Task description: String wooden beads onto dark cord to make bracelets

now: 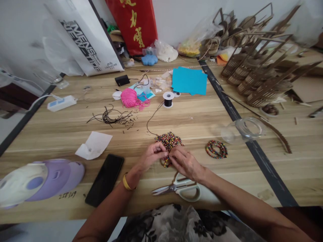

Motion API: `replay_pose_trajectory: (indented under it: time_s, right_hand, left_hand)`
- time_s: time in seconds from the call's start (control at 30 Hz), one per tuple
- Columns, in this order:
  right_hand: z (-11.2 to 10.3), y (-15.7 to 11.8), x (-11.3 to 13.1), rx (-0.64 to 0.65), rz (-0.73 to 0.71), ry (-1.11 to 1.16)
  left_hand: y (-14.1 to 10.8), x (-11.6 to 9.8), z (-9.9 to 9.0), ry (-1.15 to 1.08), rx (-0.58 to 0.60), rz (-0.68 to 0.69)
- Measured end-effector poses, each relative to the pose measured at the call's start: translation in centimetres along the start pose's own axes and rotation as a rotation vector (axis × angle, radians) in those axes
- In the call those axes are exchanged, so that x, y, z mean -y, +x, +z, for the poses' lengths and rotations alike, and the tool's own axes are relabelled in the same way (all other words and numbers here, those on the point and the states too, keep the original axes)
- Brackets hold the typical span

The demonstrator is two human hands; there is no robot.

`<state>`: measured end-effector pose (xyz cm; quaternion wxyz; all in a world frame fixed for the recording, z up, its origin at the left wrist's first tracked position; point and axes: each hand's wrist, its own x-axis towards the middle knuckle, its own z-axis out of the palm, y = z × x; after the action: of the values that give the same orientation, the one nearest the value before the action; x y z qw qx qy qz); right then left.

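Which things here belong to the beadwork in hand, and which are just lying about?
Likely part of the job:
bead pile by both hands
black cord spool, cord running towards the beads
scissors
coiled bead strands
cut black cords

Probably just lying about:
phone
pink yarn
blue sheets
white paper

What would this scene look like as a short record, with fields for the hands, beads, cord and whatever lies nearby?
Left hand: fingertips at the near side of the bead pile
Right hand: fingertips close to the left's; what they pinch is too small to tell
Bead pile: multicoloured, just beyond the hands
Cord spool: upright, black cord trailing toward the beads
Beaded coil: right of the hands
Scissors: nearest the person, blades pointing left
Phone: left, screen dark
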<state>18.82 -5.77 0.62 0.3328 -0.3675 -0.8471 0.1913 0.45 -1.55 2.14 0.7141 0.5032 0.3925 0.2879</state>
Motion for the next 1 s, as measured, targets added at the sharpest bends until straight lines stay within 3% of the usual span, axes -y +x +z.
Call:
replay_pose_trajectory:
  time_s: [0.13, 0.33, 0.77, 1.0]
  right_hand:
    - [0.1, -0.3, 0.0, 0.071, -0.053, -0.177]
    - [0.3, -0.5, -0.2, 0.079, -0.042, -0.183]
    - [-1.0, 1.0, -0.5, -0.078, 0.157, 0.344]
    - [-0.9, 1.0, -0.6, -0.015, 0.287, 0.462]
  left_hand:
    - [0.1, 0.1, -0.1, -0.007, -0.014, -0.003]
    - [0.4, 0.3, -0.4, 0.007, -0.016, 0.002]
    - [0.3, -0.1, -0.8, 0.010, -0.033, 0.053]
    - [0.2, -0.6, -0.7, 0.005, -0.031, 0.068]
